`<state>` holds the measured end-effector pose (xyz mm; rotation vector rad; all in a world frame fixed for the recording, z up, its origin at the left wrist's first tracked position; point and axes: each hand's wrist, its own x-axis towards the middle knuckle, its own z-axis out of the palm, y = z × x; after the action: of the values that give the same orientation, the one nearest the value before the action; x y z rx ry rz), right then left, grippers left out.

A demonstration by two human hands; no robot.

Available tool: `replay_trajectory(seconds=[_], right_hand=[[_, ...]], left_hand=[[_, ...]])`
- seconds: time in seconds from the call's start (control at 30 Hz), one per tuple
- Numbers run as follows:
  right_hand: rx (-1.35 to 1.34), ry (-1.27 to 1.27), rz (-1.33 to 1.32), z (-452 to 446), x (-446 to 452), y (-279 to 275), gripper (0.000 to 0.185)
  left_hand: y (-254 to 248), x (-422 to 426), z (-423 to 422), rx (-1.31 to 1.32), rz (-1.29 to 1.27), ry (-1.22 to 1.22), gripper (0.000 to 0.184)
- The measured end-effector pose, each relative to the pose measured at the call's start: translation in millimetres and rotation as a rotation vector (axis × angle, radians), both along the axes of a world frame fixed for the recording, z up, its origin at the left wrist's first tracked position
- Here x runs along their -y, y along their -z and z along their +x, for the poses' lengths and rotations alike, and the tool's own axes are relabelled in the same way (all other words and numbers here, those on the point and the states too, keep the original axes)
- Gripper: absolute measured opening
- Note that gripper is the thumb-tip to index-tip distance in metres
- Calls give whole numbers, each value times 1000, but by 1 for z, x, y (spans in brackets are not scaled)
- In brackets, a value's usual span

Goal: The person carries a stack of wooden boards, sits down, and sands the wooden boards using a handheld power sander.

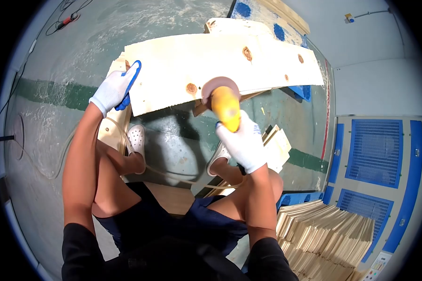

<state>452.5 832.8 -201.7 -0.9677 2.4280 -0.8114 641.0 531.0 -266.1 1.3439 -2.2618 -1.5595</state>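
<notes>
A long pale wooden board (173, 63) with several brown knots lies across in front of me. My left hand (116, 90), in a white glove with blue-coated fingers, grips the board's left end, thumb on top and fingers at the edge. My right hand (244, 143), gloved too, is closed around a yellow sander (226, 107), which is blurred. The sander's round brownish pad (215, 84) is at the board's near edge, right of a knot; whether it presses on the wood I cannot tell. The underside of the board is hidden.
Stacked thin boards (319, 239) stand at the lower right, before a blue-and-grey vented cabinet (375, 154). Wood pieces (277, 150) lie by my right foot. A hose (173, 178) crosses between my legs. A red tool (68, 20) with a cord lies on the floor at upper left.
</notes>
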Motion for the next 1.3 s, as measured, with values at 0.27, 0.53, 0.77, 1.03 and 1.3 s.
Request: replay_trajectory(seconds=[0.27,0.53,0.77,1.03,1.3], right_hand=[[-152,163,41,-11,3,-6,35],[9,-135,79,36,9,-2,33],[-97,-28,28,36,7,-4,31],[-37,-98,45,52,15,-1,33],[-61,-335,-5,78,14,8,29]], left_hand=[[-15,-13,4,-5,131,47,77],[-9,-8,3,-30,86,105,78],[-12,-13,3,-12,123,100,74],[-2,-9,5,20,119,168,74],[-5,-10,3,-8,-38,286,81]])
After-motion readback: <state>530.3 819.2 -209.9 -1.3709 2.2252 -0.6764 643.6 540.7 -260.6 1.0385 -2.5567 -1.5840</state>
